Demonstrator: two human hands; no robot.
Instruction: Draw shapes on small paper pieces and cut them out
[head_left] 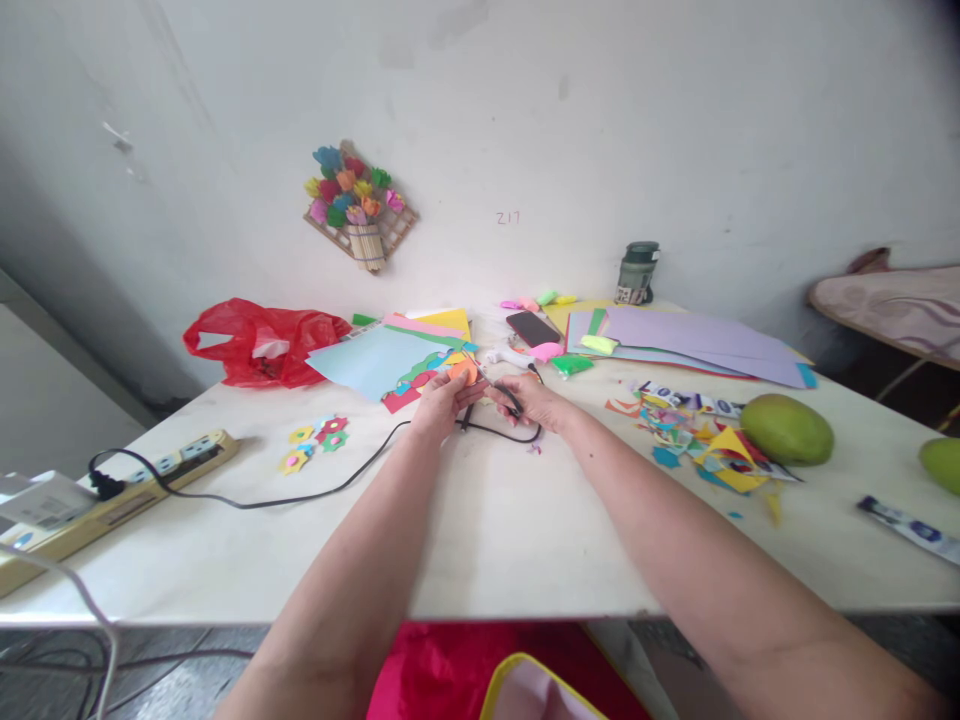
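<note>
In the middle of the table, my left hand [444, 398] pinches a small piece of orange paper [463, 373]. My right hand [531, 398] is closed around the dark handles of a pair of scissors [511, 402], whose blades point at the orange paper. Whether the blades touch it I cannot tell. Just beyond my left hand lie cut paper shapes [412, 385] in red, green, blue and yellow. A white glue gun [508, 357] rests behind my right hand, and a black cord [360, 482] passes beneath both hands.
Finished paper flowers [330, 428] lie at left, near a power strip [180, 462] and a red plastic bag [262, 345]. Coloured sheets [675, 335], a phone [532, 328] and a green bottle [636, 275] stand farther back. Paper scraps [694, 440] and a mango [787, 430] are at right.
</note>
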